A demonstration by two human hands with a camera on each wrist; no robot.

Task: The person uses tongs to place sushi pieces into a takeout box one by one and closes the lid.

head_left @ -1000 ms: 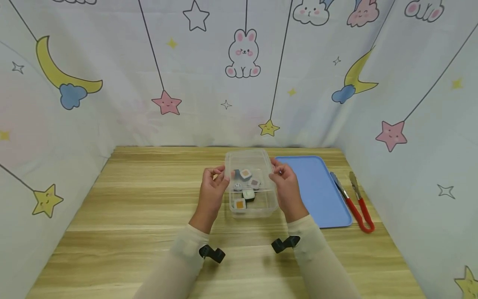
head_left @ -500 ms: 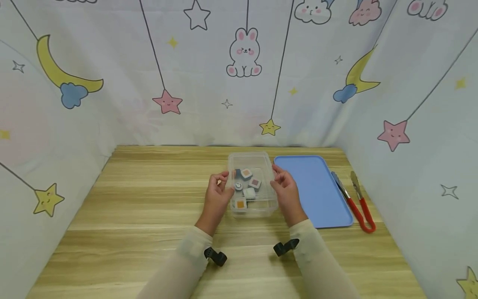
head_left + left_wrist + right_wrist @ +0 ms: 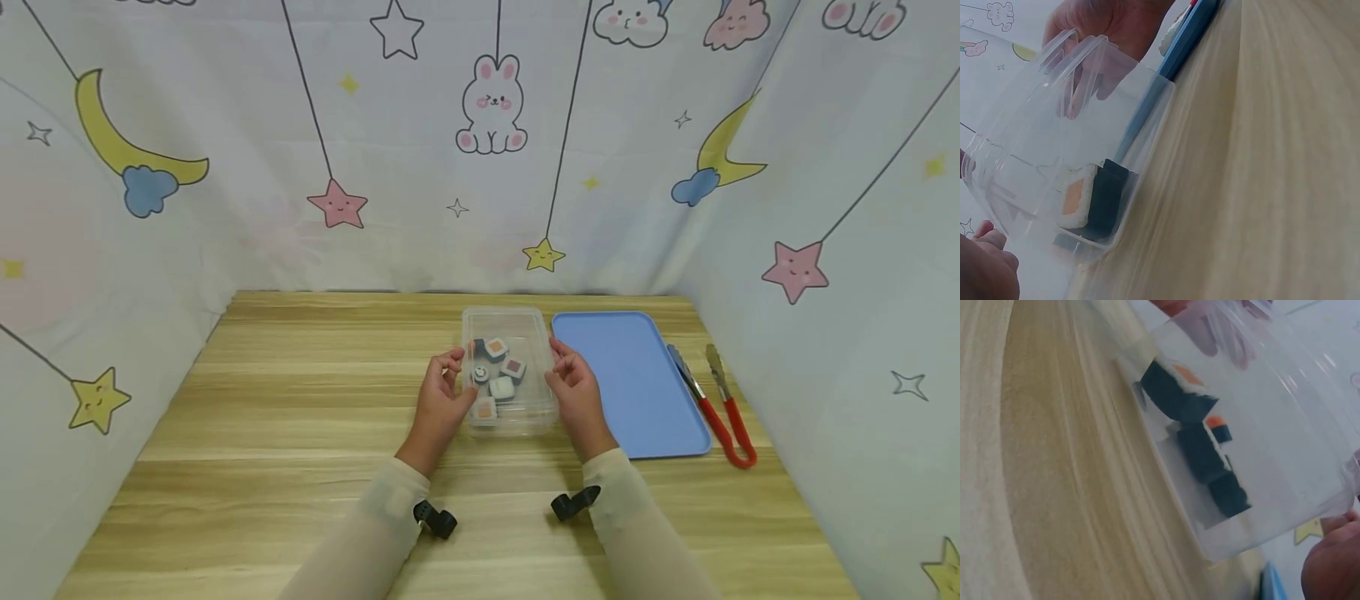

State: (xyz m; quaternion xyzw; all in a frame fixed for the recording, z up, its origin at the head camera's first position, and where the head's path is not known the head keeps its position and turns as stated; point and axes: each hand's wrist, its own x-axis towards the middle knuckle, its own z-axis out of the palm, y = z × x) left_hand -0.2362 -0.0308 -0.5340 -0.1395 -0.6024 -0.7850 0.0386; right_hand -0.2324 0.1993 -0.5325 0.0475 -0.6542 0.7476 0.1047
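Observation:
A clear plastic box [image 3: 517, 430] stands on the wooden table with several sushi pieces [image 3: 513, 367] inside. Over it lies a clear lid [image 3: 504, 321], its edges between both hands. On the left side, the left hand [image 3: 441, 402] holds the lid with thumb near the front and fingers farther back. The right hand [image 3: 581, 402] grips the right side likewise. Through the box wall in the left wrist view, a sushi piece [image 3: 1100, 200] shows dark wrapping and an orange centre. Whether the lid is fully seated all round, I cannot tell.
A blue tray [image 3: 637, 383] lies flat just right of the box, near the right hand. Red-handled tongs [image 3: 723, 425] rest beyond it, spread apart at the table's right side. A patterned cloth [image 3: 390, 233] hangs behind the table.
The lid, tilted up over the box a second ago, has come down flat across it. Both hands moved down with it, the left hand also slightly rightward. Tray and tongs stayed put.

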